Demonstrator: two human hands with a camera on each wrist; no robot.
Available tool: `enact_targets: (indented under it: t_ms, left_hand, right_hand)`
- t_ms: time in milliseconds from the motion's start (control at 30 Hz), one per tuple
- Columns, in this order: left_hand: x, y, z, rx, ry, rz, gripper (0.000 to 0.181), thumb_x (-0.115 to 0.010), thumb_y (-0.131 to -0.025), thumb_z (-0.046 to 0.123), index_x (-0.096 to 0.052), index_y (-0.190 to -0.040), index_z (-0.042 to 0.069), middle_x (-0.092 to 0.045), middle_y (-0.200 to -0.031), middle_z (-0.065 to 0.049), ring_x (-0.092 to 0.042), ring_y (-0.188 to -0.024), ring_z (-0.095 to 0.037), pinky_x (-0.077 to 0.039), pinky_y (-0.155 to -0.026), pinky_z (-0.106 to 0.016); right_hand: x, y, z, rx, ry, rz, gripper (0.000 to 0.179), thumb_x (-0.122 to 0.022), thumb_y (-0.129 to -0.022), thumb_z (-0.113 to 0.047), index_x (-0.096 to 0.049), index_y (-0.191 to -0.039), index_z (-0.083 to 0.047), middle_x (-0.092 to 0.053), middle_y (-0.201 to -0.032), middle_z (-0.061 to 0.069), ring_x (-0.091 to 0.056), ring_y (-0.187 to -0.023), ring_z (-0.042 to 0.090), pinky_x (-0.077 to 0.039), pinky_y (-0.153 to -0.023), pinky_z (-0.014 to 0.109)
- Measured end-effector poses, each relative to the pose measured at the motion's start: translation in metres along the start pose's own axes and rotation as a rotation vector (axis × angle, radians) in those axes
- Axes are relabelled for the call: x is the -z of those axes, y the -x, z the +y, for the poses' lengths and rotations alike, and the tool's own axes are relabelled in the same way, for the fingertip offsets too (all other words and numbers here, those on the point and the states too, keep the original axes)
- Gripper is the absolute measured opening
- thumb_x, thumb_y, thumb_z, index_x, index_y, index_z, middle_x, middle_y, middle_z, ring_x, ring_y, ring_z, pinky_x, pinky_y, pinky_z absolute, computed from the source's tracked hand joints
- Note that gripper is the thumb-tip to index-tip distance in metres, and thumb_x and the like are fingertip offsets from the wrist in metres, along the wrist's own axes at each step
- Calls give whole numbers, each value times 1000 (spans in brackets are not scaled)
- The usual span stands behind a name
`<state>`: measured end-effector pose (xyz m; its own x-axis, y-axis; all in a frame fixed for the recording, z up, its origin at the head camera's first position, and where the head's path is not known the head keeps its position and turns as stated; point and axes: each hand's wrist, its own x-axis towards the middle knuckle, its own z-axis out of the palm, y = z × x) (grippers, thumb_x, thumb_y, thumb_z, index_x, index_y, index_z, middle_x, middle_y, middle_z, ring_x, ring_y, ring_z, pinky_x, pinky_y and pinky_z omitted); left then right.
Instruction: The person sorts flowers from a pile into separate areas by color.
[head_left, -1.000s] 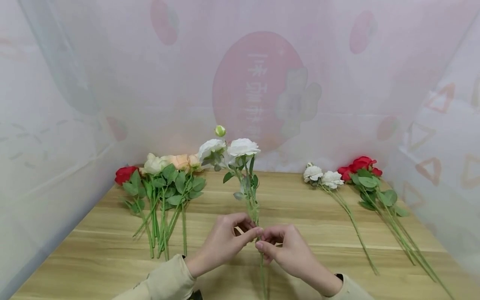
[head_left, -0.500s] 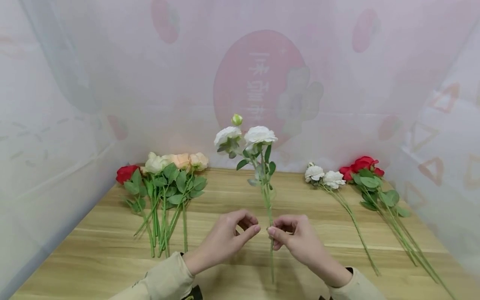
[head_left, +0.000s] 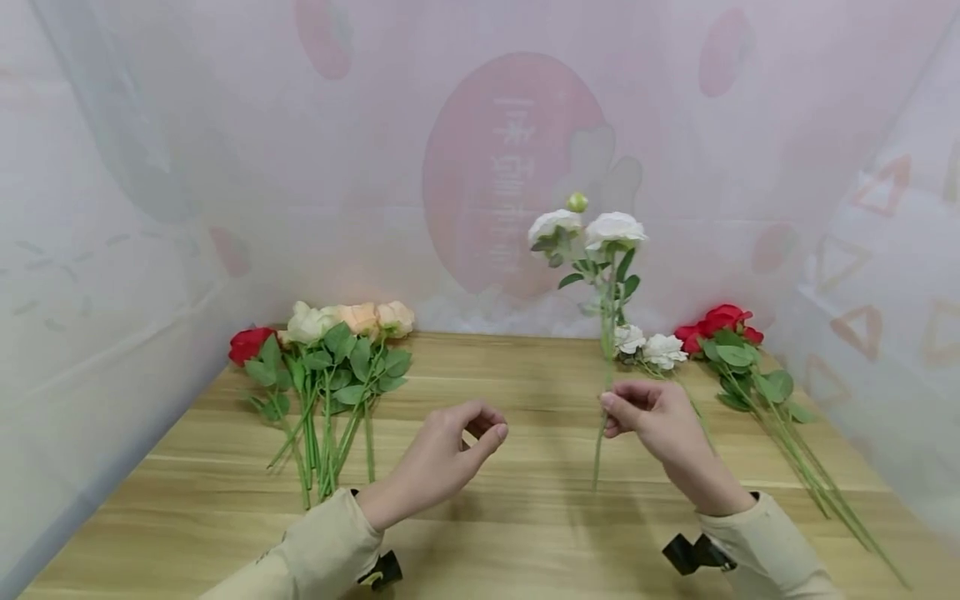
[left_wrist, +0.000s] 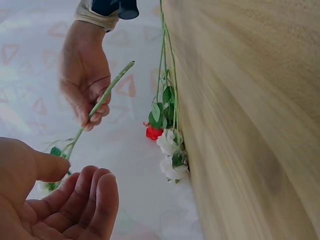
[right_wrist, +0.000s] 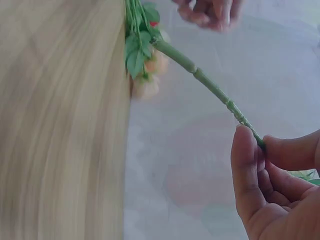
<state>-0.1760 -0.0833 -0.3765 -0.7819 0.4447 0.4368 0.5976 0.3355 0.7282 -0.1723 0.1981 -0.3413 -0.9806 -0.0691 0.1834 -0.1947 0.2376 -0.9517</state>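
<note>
My right hand [head_left: 663, 425] pinches the green stem [right_wrist: 212, 87] of a white artificial flower [head_left: 615, 231] between thumb and fingers. This flower stands upright over the table, with two white blooms, a green bud [head_left: 577, 202] and small leaves near the top. Its lower stem end hangs free below the fingers. My left hand [head_left: 442, 454] is held to the left of it, above the table, fingers loosely bent and nothing in them. Behind the held stem, white flowers [head_left: 664, 352] lie on the table, partly covered by the right hand in the head view.
On the left of the wooden table [head_left: 495, 533] lies a bunch of stems with a red rose [head_left: 251, 344], a cream rose [head_left: 311, 323] and peach roses [head_left: 393, 318]. Red roses [head_left: 723, 321] with long stems lie at the right. Printed cloth walls [head_left: 360, 167] surround the table.
The left hand has let go of the white flower's stem. My right hand has carried the flower to the right and up, farther from the left hand.
</note>
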Motion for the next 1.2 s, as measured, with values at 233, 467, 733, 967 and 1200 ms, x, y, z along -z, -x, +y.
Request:
enact_targets:
  t_ms: [233, 467, 733, 967, 1200]
  left_hand:
    - [2, -4, 2, -18, 4, 8, 9, -59, -101, 23, -67, -101, 19, -63, -84, 15, -60, -76, -5, -52, -61, -27]
    - [4, 0, 0, 2, 10, 14, 6, -60, -101, 20, -66, -99, 20, -62, -82, 15, -60, -74, -6, -52, -60, -28]
    - [7, 1, -2, 16, -4, 12, 7, -60, -100, 20, -67, -100, 18, -63, -83, 14, -60, -75, -6, -52, -62, -28]
    - [7, -1, -5, 0, -22, -23, 6, -61, -100, 19, -67, -98, 18, -63, -83, 14, -60, -75, -5, -53, -65, -27]
    - [8, -1, -7, -3, -30, -53, 6, -61, -100, 18, -66, -97, 18, -62, -80, 13, -60, -73, -6, -52, -66, -28]
  right_hand:
    - [58, -3, 16, -78, 88, 82, 25, -63, -97, -7, -62, -108, 15, -65, -86, 19, -65, -69, 18, -57, -69, 39]
    - [99, -13, 39, -173, 177, 50, 31, -60, -99, -11, -57, -115, 16, -65, -86, 14, -66, -71, 18, -57, -71, 36]
    - [125, -26, 55, -317, 272, -48, 42, -57, -100, -8, -46, -125, 24, -67, -80, 10, -68, -71, 20, -57, -70, 36]
    - [137, -33, 64, -393, 405, -106, 20, -53, -99, -3, -61, -94, 15, -62, -70, 12, -65, -62, 21, -57, -63, 37]
    - [135, -28, 74, -408, 547, -110, 24, -49, -88, -1, -51, -64, -3, -56, -58, 11, -59, -50, 20, -55, -52, 38]
